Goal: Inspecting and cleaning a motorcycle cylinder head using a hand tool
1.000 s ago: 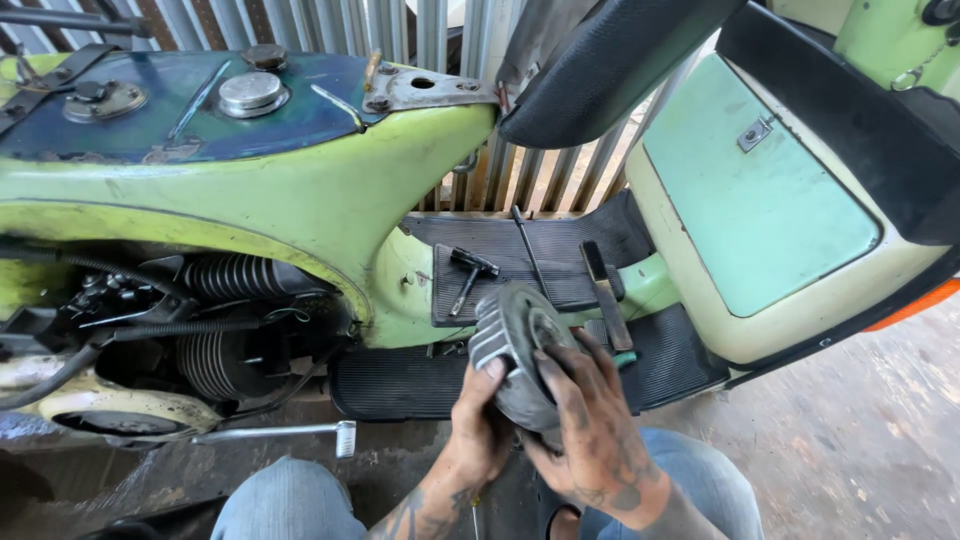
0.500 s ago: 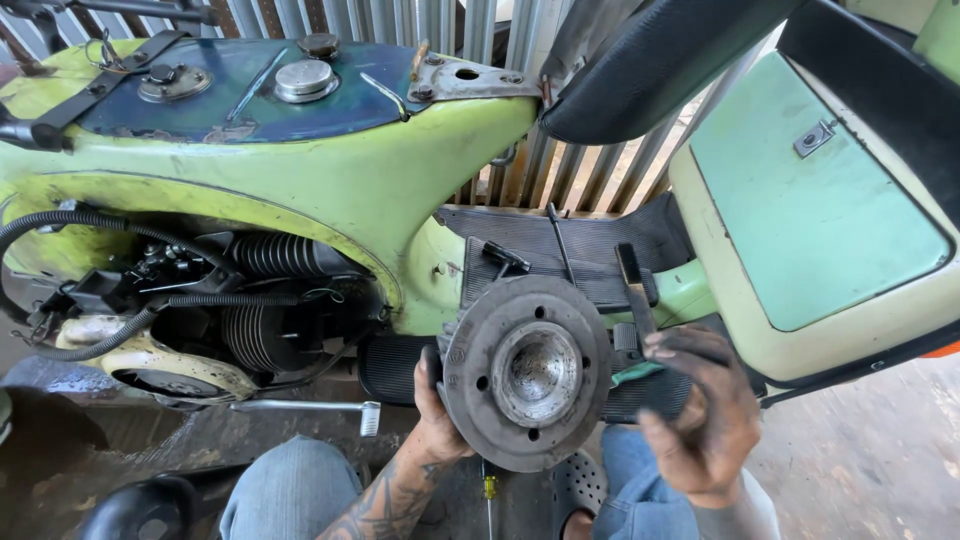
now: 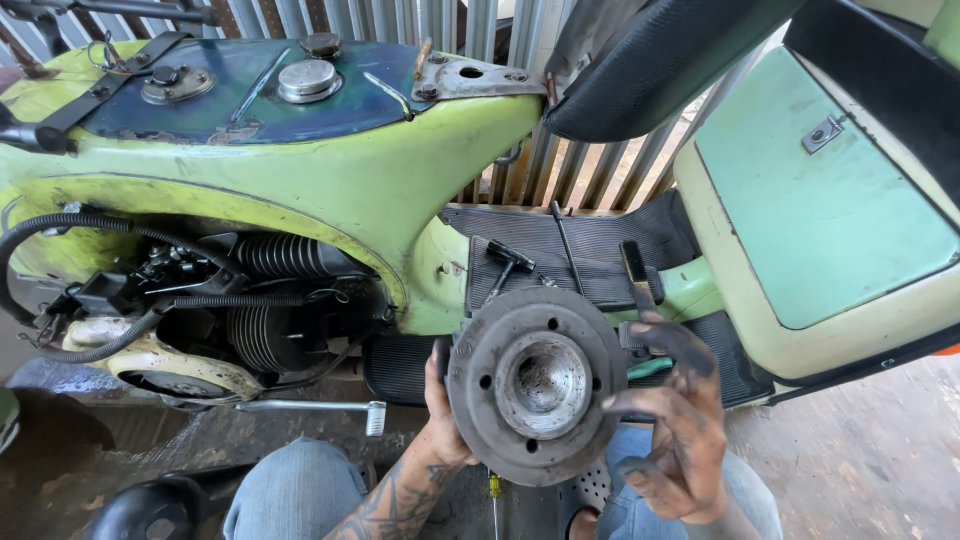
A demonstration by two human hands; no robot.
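A round, rusty-grey metal drum (image 3: 535,400) with a hollow central hub and several bolt holes faces me, held upright above my knees. My left hand (image 3: 440,415) grips its left rim from behind. My right hand (image 3: 675,425), black with grease, hovers at the drum's right edge with fingers spread and only the fingertips close to the rim. Behind the drum is a lime-green scooter (image 3: 330,190) with its engine exposed.
Hand tools (image 3: 505,262) lie on the scooter's black ribbed floorboard (image 3: 590,240). A kick lever (image 3: 310,408) sticks out low on the left. A screwdriver (image 3: 493,495) lies between my jean-clad knees. The raised black seat (image 3: 650,60) and a pale green leg shield (image 3: 830,210) stand on the right.
The drum was turned from edge-on to face me and lifted slightly. My right hand came off it and opened beside its right rim. The view shifted a little right.
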